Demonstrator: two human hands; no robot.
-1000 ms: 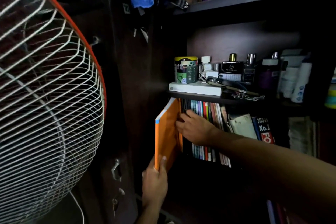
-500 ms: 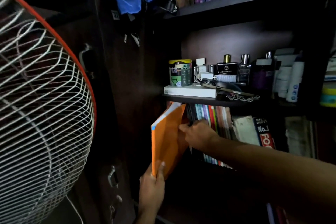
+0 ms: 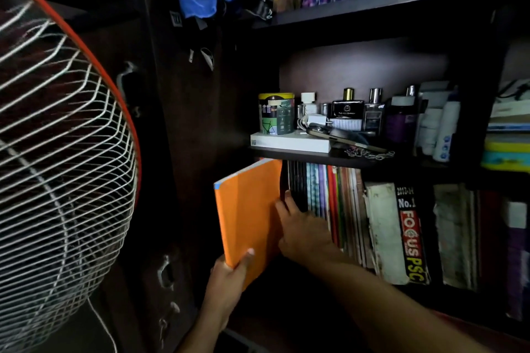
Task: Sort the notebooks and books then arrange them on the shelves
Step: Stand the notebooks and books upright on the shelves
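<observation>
Left hand (image 3: 226,281) grasps orange notebook's (image 3: 246,215) bottom corner, notebook tilted at shelf's (image 3: 358,162) left end. Right hand (image 3: 301,235), fingers extended, presses against upright books (image 3: 338,203).

I count one orange notebook (image 3: 248,218) in my two hands, the left hand (image 3: 226,281) and the right hand (image 3: 304,233), beside a packed row of upright books (image 3: 338,209) too tight and dim for me to number, with one thick black guide (image 3: 411,233) among them. On the shelf above I see one printed tin (image 3: 276,113), one flat white box (image 3: 289,142) and three capped perfume bottles (image 3: 348,107). One wire-caged fan (image 3: 57,166) stands at my left.
</observation>
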